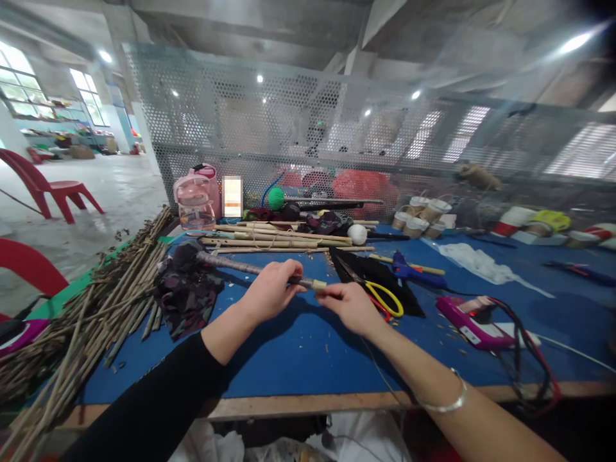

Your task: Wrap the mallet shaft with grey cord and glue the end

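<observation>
My left hand (270, 289) is wrapped around a stick (231, 264) covered in dark patterned fabric, held level above the blue table (298, 353). My right hand (347, 303) pinches the stick's bare pale end (318, 284) with its fingertips pressed together. The stick's far end reaches into a heap of dark fabric scraps (185, 289) on the left. Yellow-handled scissors (382, 296) lie on black cloth just right of my right hand.
A pile of thin twigs (81, 321) covers the table's left side. Bamboo sticks (274, 239), a white ball (357, 234), a pink jug (195, 196), a blue glue gun (409, 269), a pink glue gun (469, 324) with cables and tape rolls (423, 218) sit beyond.
</observation>
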A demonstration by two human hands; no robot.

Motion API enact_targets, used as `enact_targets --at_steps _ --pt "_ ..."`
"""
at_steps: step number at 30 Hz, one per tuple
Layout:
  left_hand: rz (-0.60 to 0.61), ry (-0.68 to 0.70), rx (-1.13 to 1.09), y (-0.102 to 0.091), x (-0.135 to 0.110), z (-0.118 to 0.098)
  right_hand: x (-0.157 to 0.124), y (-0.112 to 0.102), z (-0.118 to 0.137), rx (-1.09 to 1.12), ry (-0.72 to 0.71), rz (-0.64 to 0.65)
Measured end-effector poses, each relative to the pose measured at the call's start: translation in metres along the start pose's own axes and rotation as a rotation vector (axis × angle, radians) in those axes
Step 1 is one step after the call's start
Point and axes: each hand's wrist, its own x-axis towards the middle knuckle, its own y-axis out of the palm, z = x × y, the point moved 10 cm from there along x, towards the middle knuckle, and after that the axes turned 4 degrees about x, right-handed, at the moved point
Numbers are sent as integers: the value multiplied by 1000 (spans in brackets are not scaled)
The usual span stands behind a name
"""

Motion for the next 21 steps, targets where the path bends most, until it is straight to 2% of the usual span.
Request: enact_targets --at_steps 2,5,8,10,12,14,16,18,21 --pt "-2 -5 -15 1 0 1 -21 4 25 -133 -132 -44" --pt "15 -6 -15 4 1 0 -43 9 71 -348 -400 -44" --pt "50 24 -21 8 1 -3 -37 -7 92 -394 -515 -93" --pt "33 34 -30 6 1 -4 -18 -31 88 -305 -470 -178" --pt "4 35 -22 3 0 -3 3 -49 70 -171 -367 -245" --pt "-4 47 -7 2 0 -4 21 -52 41 -40 -213 -246" --pt "-3 53 3 2 0 -5 31 -35 9 58 -40 -156" --pt "-14 40 10 1 0 -3 28 -8 -13 111 72 -27" --pt "-20 23 32 1 0 0 7 24 -9 64 39 80"
